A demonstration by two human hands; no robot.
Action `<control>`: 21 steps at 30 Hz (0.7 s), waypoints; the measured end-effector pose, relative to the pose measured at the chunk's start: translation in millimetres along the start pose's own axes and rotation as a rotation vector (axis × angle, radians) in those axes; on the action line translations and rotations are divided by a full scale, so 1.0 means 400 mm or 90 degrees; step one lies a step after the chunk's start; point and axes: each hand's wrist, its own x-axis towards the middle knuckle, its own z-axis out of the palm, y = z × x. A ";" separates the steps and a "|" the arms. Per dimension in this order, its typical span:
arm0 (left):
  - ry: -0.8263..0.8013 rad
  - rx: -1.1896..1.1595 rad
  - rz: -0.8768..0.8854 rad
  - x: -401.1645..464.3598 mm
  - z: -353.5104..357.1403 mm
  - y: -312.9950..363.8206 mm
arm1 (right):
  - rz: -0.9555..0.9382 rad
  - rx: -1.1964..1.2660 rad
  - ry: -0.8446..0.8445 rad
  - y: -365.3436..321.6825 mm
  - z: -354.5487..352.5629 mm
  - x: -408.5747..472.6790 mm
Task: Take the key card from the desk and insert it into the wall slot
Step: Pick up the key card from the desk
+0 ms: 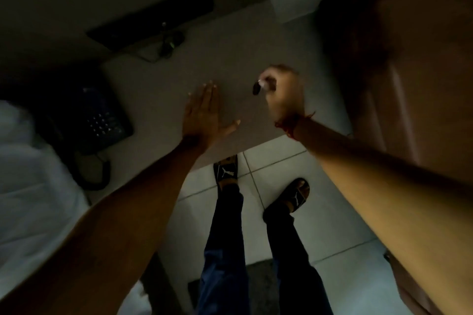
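Pretty dim in here, but the left hand (204,112) lies flat and open on the table (243,41). The right hand (282,89) hovers just right, fingers curled around something small and dark (256,88), maybe the key card.

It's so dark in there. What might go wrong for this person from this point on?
1. The room is dim, and the small dark item pinched in the right hand is blurred; it could slip from that fingertip hold.
2. No wall slot is in view, so finding it in this light may mean fumbling.
3. The left hand lies flat on the desk near the telephone and its cord, which a careless sweep might snag.
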 end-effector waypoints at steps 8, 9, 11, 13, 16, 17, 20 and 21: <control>0.141 -0.064 0.013 0.047 -0.503 0.091 | 0.011 0.087 0.094 -0.185 -0.411 0.039; 0.168 -0.060 0.016 0.057 -0.569 0.110 | 0.011 0.087 0.106 -0.205 -0.469 0.048; 0.212 -0.051 0.045 0.064 -0.718 0.158 | 0.016 0.082 0.138 -0.252 -0.605 0.058; 0.247 -0.048 0.077 0.067 -0.868 0.221 | 0.018 0.069 0.176 -0.295 -0.740 0.062; 0.306 -0.055 0.137 0.059 -1.076 0.327 | -0.004 0.035 0.239 -0.358 -0.932 0.056; 0.324 -0.054 0.158 0.051 -1.142 0.366 | -0.006 0.043 0.266 -0.378 -0.999 0.050; 0.361 -0.056 0.221 0.033 -1.331 0.481 | -0.015 0.091 0.356 -0.440 -1.203 0.028; 0.379 -0.055 0.248 0.019 -1.396 0.520 | -0.014 0.101 0.383 -0.458 -1.278 0.011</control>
